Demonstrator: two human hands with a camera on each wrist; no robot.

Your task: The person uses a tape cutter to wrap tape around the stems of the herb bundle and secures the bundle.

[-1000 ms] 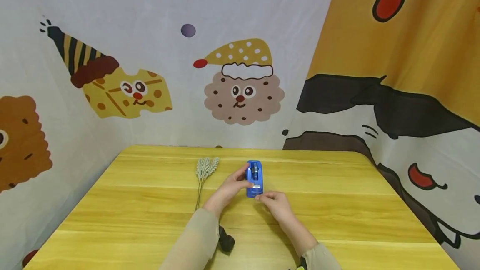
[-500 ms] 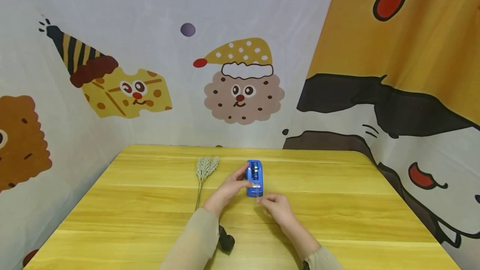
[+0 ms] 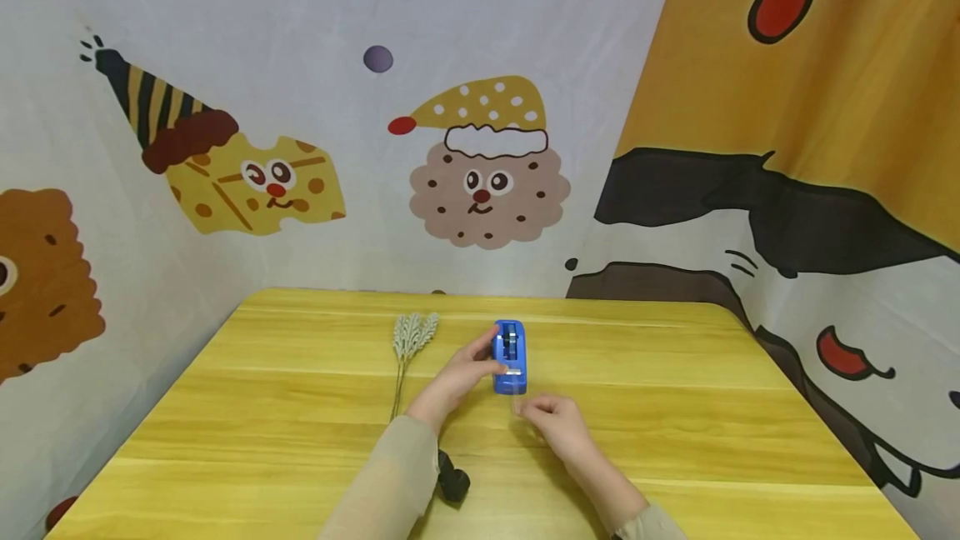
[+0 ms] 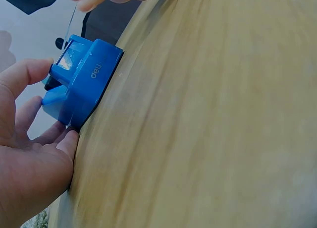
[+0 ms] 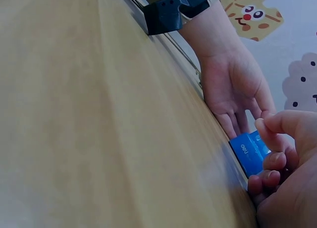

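A blue tape dispenser (image 3: 510, 387) stands on the wooden table in front of me. My left hand (image 3: 456, 377) steadies it from the left, with the thumb near the cutter and the fingers along its side. In the left wrist view, the fingertips touch the dispenser (image 4: 81, 91) at its rear and lower edge. Nearer to me, my right hand (image 3: 557, 423) pinches the end of a clear tape strip (image 3: 515, 403) between thumb and forefinger. That strip (image 4: 71, 27) runs taut from the toothed cutter to the right fingertips. The right wrist view shows the other fingers of my right hand (image 5: 297, 163) curled.
A bunch of pale grey-green artificial sprigs (image 3: 408, 338) lies left of the dispenser, its stems running under my left forearm. A black object (image 3: 452, 483) shows beside my left sleeve. Behind the table (image 3: 675, 373) hangs a printed cloth (image 3: 360, 232).
My right hand has drawn back toward me and slightly right, pulling a longer piece of tape out of the dispenser. The left hand and dispenser have stayed in place.
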